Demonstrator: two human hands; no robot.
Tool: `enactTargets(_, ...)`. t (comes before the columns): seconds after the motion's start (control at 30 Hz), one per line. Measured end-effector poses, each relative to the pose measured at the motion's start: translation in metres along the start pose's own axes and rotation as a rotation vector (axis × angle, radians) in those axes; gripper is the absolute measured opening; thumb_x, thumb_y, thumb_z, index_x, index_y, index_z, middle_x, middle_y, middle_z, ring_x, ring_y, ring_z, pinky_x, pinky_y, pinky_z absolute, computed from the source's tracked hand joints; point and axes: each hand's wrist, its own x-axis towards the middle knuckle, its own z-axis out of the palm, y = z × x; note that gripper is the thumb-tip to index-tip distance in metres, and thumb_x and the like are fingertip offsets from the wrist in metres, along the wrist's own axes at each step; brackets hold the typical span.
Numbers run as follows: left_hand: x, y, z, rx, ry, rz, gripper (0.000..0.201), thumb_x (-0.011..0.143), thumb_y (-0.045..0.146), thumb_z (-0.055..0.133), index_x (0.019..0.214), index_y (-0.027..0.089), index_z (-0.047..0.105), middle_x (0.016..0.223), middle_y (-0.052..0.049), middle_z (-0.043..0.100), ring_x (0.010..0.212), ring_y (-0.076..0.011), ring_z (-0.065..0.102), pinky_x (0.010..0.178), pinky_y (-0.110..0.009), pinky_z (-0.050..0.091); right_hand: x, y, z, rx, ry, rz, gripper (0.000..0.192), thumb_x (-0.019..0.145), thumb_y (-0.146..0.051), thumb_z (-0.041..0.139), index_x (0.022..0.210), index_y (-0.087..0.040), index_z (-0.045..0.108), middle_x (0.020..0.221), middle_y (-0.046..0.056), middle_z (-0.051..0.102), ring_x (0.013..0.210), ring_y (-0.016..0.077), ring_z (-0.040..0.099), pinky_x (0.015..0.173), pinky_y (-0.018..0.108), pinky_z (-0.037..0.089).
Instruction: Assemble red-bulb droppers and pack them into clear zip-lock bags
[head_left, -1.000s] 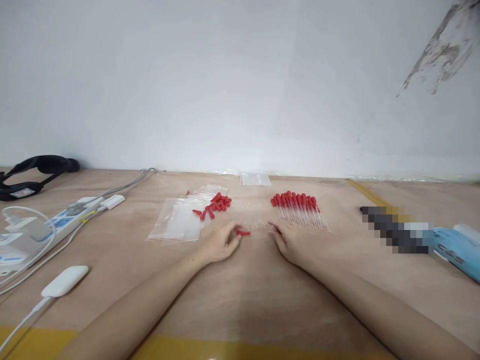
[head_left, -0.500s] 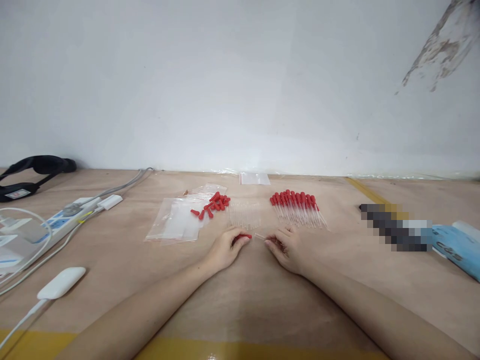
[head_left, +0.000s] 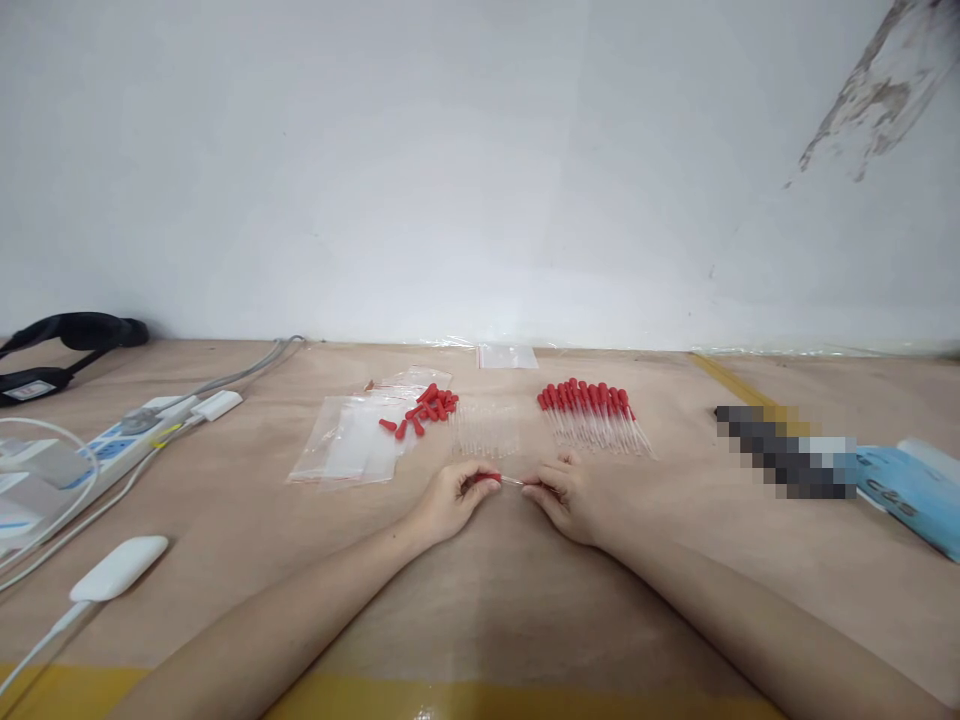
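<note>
My left hand (head_left: 450, 500) pinches a small red rubber bulb (head_left: 487, 478) between thumb and fingers. My right hand (head_left: 568, 495) holds the other end of a thin clear glass tube (head_left: 516, 481) that spans the gap between both hands, its end at the bulb. Both hands rest low on the wooden table (head_left: 480, 600). Just beyond them lies a row of bare glass tubes (head_left: 486, 430). A loose heap of red bulbs (head_left: 424, 408) is to the far left of it, and a row of finished droppers with red bulbs (head_left: 592, 412) to the far right.
Clear zip bags (head_left: 352, 445) lie left of the bulbs, a single small bag (head_left: 508, 356) by the wall. A power strip with cables (head_left: 135, 435), a white adapter (head_left: 116, 567) and a black strap (head_left: 67, 345) fill the left side. A blue pack (head_left: 911, 490) lies right.
Both hands drew back toward me from the tube row and came closer together. The right hand picked up a glass tube, which now meets the red bulb held in the left hand.
</note>
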Motion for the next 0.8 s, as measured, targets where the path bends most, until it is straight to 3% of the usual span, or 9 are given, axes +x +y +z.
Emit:
enactTargets(0.23,-0.002,0.007,-0.003,0.099,-0.170,0.005,0.021,0.083,0.029,0.048,0.085,0.016,0.064,0.075,-0.001,0.064,0.066,-0.0125,0.055,0.061,-0.020,0.041,0.001,0.009,-0.005,-0.096,-0.088,-0.085,0.024,0.088,-0.025,0.040,0.080,-0.021,0.062,0.075,0.000,0.064,0.064,0.0101,0.051,0.072,0.030,0.024)
enactTargets(0.47,-0.004,0.007,-0.002,0.201,-0.151,0.023,0.021,0.081,0.030,0.050,0.086,0.016,0.064,0.074,-0.002,0.063,0.063,-0.0116,0.053,0.058,-0.020,0.040,0.001,-0.001,-0.008,-0.211,-0.032,-0.110,0.025,0.086,-0.022,0.039,0.077,-0.019,0.062,0.069,0.002,0.062,0.059,0.0103,0.046,0.069,0.031,0.021)
enactTargets(0.8,-0.006,0.006,-0.003,0.290,-0.145,0.187,0.016,0.082,0.026,0.049,0.083,0.015,0.060,0.073,-0.002,0.060,0.067,-0.0124,0.053,0.061,-0.021,0.040,0.004,-0.008,0.004,-0.186,-0.131,-0.061,0.029,0.086,-0.021,0.035,0.065,-0.015,0.054,0.061,0.002,0.059,0.054,0.0095,0.043,0.065,0.029,0.021)
